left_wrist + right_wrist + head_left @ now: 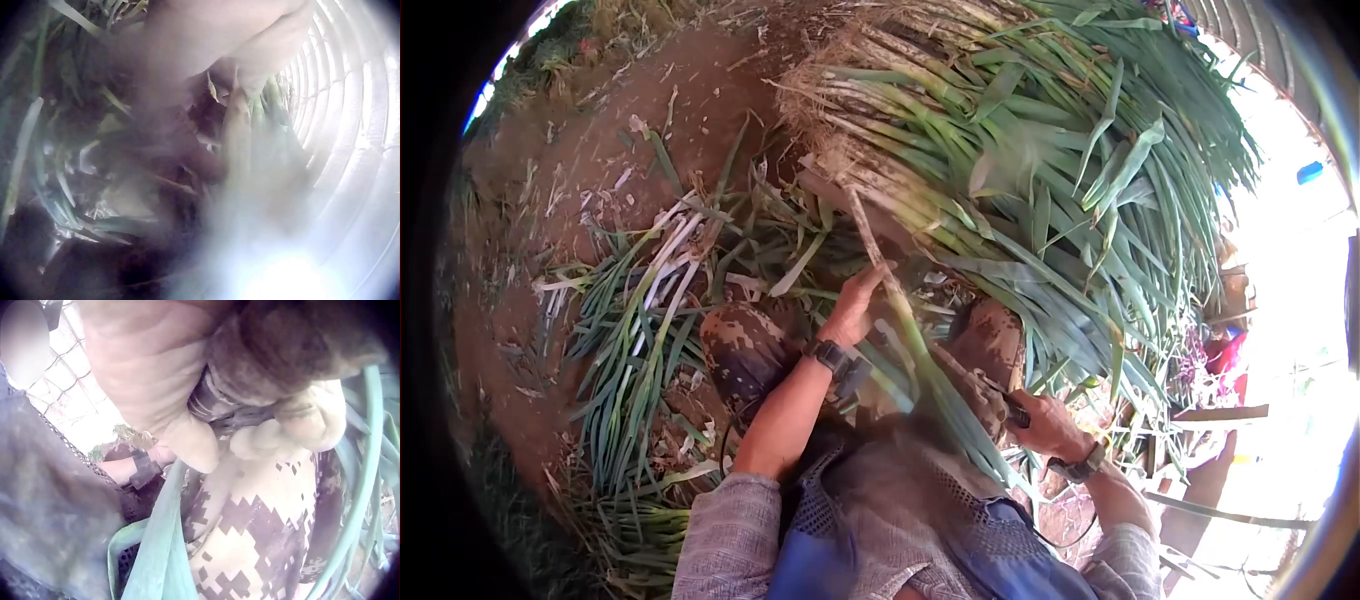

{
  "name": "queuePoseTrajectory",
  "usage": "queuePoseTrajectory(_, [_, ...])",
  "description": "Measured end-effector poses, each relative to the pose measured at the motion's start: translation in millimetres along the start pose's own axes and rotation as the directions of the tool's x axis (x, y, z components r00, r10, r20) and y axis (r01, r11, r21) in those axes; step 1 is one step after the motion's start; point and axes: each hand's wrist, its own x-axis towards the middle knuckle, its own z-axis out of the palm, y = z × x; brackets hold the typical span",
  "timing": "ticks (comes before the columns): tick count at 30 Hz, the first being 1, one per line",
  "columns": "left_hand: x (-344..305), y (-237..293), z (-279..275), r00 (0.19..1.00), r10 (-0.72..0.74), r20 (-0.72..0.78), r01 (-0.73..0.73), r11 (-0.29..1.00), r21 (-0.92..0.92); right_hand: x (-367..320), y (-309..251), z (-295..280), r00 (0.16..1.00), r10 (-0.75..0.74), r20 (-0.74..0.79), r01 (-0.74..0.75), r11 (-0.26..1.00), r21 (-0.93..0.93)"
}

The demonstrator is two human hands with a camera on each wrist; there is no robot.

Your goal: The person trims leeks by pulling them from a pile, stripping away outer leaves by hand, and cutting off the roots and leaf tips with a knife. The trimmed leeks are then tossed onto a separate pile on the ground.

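My left hand [855, 308] grips one long green onion stalk [903, 318] by its pale lower part, roots up and leaves trailing down over the lap. The left wrist view shows that hand [231, 37] blurred, with the stalk [237, 128] below it. My right hand [1050, 428] is curled round a dark handle beside the right knee; a narrow brownish length extends from it towards the stalk. Close up, the right hand [150, 369] wraps the dark handle [215, 397], its thumb tip near the green leaves [162, 550]. Whether the thumb touches them, I cannot tell.
A large heap of untrimmed green onions [1040, 170] lies ahead and right, roots towards the left. Paler, cleaned-looking onions [640, 320] lie on the soil [510, 320] at left. Loose leaves surround the knees in patterned trousers [745, 345]. A curved ribbed wall [1250, 40] stands upper right.
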Motion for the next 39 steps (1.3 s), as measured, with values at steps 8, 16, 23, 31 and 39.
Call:
queuePoseTrajectory(8, [-5.9,13.7,14.3,0.997,0.033,0.075,-0.024,0.991,-0.128,-2.7,-0.3,6.0,0.998,-0.032,-0.062,0.034,0.999,0.031])
queuePoseTrajectory(16, [-8.1,12.4,14.1,0.989,0.098,0.11,-0.091,0.994,-0.061,7.9,6.9,16.8,0.999,0.013,-0.029,-0.012,0.999,0.037])
queuePoseTrajectory(23, [-0.8,15.7,-8.7,0.987,0.154,-0.036,-0.158,0.948,-0.275,18.8,-10.8,7.7,0.996,-0.088,-0.01,0.088,0.994,0.059])
queuePoseTrajectory(31, [20.5,194.7,-44.5,0.724,0.688,-0.059,-0.431,0.518,0.739,26.8,-8.2,2.4,0.991,-0.109,-0.08,0.119,0.984,0.13])
queuePoseTrajectory(39, [-12.0,382.1,-16.3,0.498,0.844,-0.2,-0.707,0.529,0.469,47.5,1.7,-20.4,0.988,0.105,-0.11,-0.092,0.989,0.113])
